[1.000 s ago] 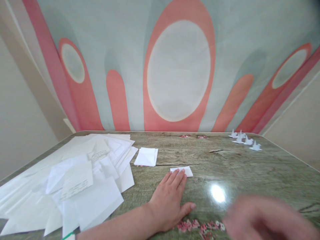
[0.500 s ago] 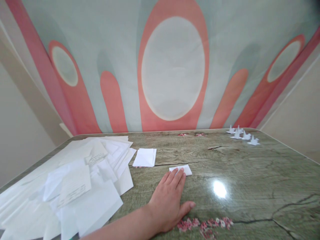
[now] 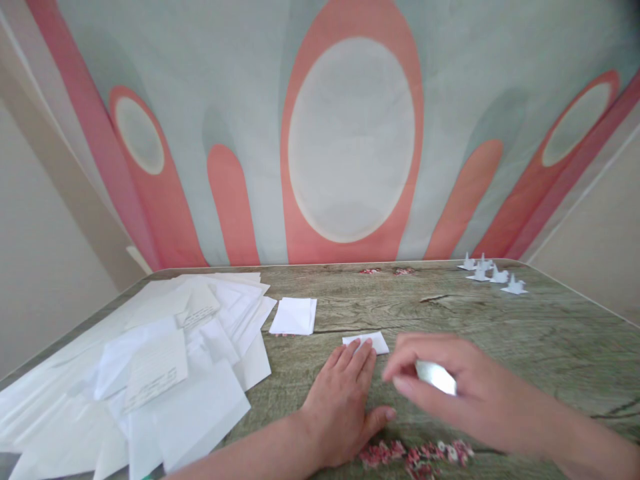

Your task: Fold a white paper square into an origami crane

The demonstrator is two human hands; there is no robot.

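My left hand (image 3: 343, 403) lies flat on the table, fingers stretched out and thumb to the side. Its fingertips press on a small folded white paper (image 3: 380, 342), covering the near left part of it. To the right hovers my right hand (image 3: 460, 380), slightly blurred, its fingers curled and the thumb tip close to them. Nothing shows in its grasp; the bright patch seen through the curl is glare on the tabletop. A small stack of square white papers (image 3: 293, 316) lies beyond my left hand.
Loose white sheets (image 3: 205, 407) spread in a heap over the left side of the wood-patterned table (image 3: 350, 293). Several folded paper cranes (image 3: 514, 285) stand at the far right corner. Behind the table's back edge hangs a patterned curtain (image 3: 353, 140).
My right hand has come in from the right, near the folded paper. My left hand still rests on that paper. The view has shifted slightly.
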